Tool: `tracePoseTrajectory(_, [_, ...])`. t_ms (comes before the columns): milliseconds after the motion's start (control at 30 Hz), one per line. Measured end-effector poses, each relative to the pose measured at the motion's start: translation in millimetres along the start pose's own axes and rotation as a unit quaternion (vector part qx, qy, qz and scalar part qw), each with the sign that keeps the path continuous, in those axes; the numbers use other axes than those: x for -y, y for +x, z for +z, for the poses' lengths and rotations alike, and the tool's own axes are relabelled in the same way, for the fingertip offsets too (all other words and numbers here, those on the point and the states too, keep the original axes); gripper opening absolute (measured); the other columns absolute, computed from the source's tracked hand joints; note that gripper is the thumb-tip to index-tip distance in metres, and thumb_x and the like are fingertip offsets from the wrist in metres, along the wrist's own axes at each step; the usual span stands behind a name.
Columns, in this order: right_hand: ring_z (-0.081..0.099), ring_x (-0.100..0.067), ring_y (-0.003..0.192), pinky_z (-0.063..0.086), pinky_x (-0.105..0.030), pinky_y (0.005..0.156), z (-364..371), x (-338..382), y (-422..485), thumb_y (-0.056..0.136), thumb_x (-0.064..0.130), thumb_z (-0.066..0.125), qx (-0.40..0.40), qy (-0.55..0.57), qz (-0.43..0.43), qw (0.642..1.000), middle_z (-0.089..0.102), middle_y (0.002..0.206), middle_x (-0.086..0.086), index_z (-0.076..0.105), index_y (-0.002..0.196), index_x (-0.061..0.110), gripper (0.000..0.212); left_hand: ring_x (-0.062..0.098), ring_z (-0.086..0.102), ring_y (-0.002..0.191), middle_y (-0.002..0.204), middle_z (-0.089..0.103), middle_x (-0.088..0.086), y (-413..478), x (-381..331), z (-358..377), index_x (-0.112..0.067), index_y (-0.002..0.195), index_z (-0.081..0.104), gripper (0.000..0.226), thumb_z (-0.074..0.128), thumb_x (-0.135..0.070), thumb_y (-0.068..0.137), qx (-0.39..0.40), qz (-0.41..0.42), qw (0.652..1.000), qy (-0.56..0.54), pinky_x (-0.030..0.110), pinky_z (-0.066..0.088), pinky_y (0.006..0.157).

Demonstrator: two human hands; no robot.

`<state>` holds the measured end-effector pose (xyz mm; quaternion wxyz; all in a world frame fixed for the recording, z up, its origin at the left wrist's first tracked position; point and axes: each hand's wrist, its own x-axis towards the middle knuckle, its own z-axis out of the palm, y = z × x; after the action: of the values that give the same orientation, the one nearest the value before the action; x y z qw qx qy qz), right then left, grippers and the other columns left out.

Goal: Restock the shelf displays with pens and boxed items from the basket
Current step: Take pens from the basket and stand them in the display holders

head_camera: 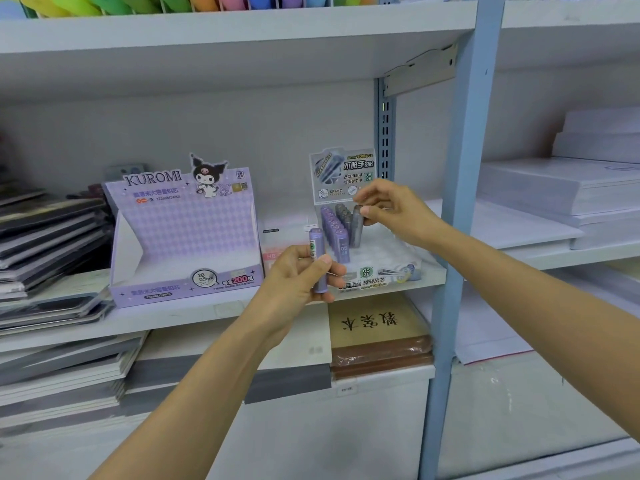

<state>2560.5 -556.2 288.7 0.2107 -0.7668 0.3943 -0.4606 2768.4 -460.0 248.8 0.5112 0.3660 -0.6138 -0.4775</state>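
My left hand [299, 277] grips a purple lead tube [318, 259], held upright in front of the shelf edge. My right hand [391, 211] pinches the top of a grey lead tube [356, 226] that stands in the white display box [381, 271] on the middle shelf. Several purple and grey tubes [334, 226] stand in rows inside that box, below its printed back card [343, 174]. Left of it stands an open purple Kuromi display box [183, 237], its tray showing no items. No basket is in view.
A small pink and white box [277, 244] sits between the two displays. Dark notebooks [48, 233] are stacked at the left, white paper stacks [568, 188] at the right beyond the blue upright post [460, 209]. Brown books [381, 337] lie on the shelf below.
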Motion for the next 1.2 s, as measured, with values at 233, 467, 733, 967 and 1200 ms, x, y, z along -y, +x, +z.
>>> tracePoseTrajectory(233, [0.058, -0.01, 0.083, 0.05, -0.025, 0.079, 14.3, 1.5, -2.6, 0.09, 0.011, 0.066, -0.024, -0.131, -0.018, 0.991, 0.058, 0.09, 0.009, 0.072, 0.099, 0.012, 0.011, 0.013, 0.068, 0.081, 0.097, 0.067, 0.008, -1.1, 0.0, -1.2, -0.002, 0.118, 0.052, 0.028, 0.057, -0.018, 0.095, -0.022, -0.005, 1.0, -0.006, 0.025, 0.057, 0.066])
tracePoseTrajectory(467, [0.062, -0.008, 0.085, 0.051, -0.024, 0.073, 10.2, 34.9, -23.3, 0.096, 0.024, 0.059, -0.038, 0.028, -0.042, 0.998, 0.068, 0.103, 0.0, 0.068, 0.113, 0.019, 0.02, 0.019, 0.07, 0.081, 0.096, 0.067, 0.01, -2.4, -2.0, -2.2, -0.008, 0.114, 0.058, 0.024, 0.063, -0.02, 0.093, -0.029, 0.003, 0.999, 0.026, 0.028, 0.056, 0.07])
tracePoseTrajectory(733, [0.064, -0.013, 0.089, 0.054, -0.028, 0.087, 7.9, 56.7, -48.1, 0.094, 0.007, 0.059, 0.112, 0.165, -0.005, 0.98, 0.071, 0.104, -0.007, 0.065, 0.121, 0.007, 0.028, 0.013, 0.066, 0.073, 0.089, 0.066, 0.003, -8.3, -11.4, 15.6, -0.006, 0.115, 0.059, 0.02, 0.052, -0.017, 0.099, 0.004, 0.023, 1.0, -0.008, 0.024, 0.055, 0.063])
tracePoseTrajectory(967, [0.069, -0.012, 0.083, 0.056, -0.022, 0.076, 1.6, 48.1, -47.0, 0.093, 0.003, 0.059, -0.028, 0.099, -0.006, 0.995, 0.069, 0.104, -0.018, 0.065, 0.113, 0.001, 0.02, 0.01, 0.045, 0.119, 0.126, 0.055, -0.008, -19.2, 9.9, 6.8, -0.023, 0.123, 0.053, 0.027, 0.055, -0.023, 0.096, -0.068, 0.202, 0.878, 0.428, 0.026, 0.038, 0.097])
tracePoseTrajectory(1200, [0.068, -0.018, 0.094, 0.056, -0.03, 0.086, 24.1, 41.5, -55.1, 0.094, 0.008, 0.061, -0.022, -0.001, -0.058, 0.998, 0.069, 0.099, -0.006, 0.065, 0.111, 0.008, 0.018, 0.02, 0.043, 0.129, 0.138, 0.054, -0.003, -23.3, 21.8, 1.5, -0.018, 0.133, 0.053, 0.043, 0.056, -0.013, 0.091, -0.015, 0.221, 0.776, 0.591, 0.034, 0.04, 0.102])
